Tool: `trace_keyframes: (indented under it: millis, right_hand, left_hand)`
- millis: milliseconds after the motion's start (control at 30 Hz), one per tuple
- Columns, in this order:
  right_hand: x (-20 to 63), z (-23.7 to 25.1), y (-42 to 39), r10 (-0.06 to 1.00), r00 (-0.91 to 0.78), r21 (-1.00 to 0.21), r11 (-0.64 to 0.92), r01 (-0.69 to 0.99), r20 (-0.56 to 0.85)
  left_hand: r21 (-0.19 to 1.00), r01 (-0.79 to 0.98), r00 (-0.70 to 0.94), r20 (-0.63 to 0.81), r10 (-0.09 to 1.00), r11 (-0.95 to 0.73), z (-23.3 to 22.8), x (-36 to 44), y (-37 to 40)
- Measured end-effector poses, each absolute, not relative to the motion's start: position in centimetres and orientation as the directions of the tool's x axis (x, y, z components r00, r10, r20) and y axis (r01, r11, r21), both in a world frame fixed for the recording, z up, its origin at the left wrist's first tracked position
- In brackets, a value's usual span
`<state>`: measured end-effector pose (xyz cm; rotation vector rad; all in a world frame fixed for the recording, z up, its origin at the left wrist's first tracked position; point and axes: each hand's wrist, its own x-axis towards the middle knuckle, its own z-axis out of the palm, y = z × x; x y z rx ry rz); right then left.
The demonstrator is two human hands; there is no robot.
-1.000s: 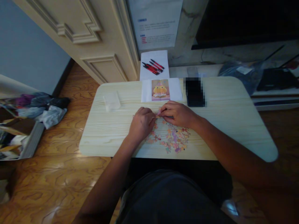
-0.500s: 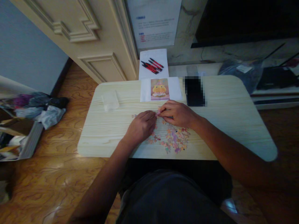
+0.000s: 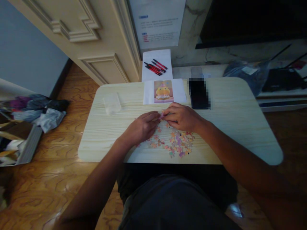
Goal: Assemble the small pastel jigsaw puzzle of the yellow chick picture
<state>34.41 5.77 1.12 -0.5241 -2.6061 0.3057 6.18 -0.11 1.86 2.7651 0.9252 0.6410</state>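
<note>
My left hand (image 3: pixel 141 127) and my right hand (image 3: pixel 182 117) meet fingertip to fingertip over a small pink puzzle piece (image 3: pixel 162 115) on the pale wooden table (image 3: pixel 227 127). Both hands pinch at it with curled fingers. A loose heap of pastel puzzle pieces (image 3: pixel 176 143) lies just below and between my hands. Beyond my fingers lies a reference picture (image 3: pixel 163 91) of a yellow duck on white paper.
A dark phone (image 3: pixel 198 94) lies right of the picture. A small clear bag (image 3: pixel 111 103) sits at the table's left. Red and black pens (image 3: pixel 154 67) rest on a sheet behind the table. Clothes and a box (image 3: pixel 24 127) clutter the floor at left.
My left hand has slid a little lower and left, its fingers stretching out toward the piece. My right hand has barely moved.
</note>
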Motion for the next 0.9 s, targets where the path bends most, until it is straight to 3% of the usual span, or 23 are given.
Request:
trace_keyframes:
  millis: [433,900]
  right_hand:
    - [34.4,1.4,5.6,0.441,-0.816,-0.318,0.887,0.334,0.374]
    - [34.0,0.6,5.9,0.528,-0.762,-0.476,0.815,0.33,0.376]
  left_hand:
    - [0.352,0.4,0.791,0.334,0.513,-0.846,2.4,5.3,2.2]
    - [0.446,0.341,0.697,0.471,0.541,-0.828,1.4,6.8,3.3]
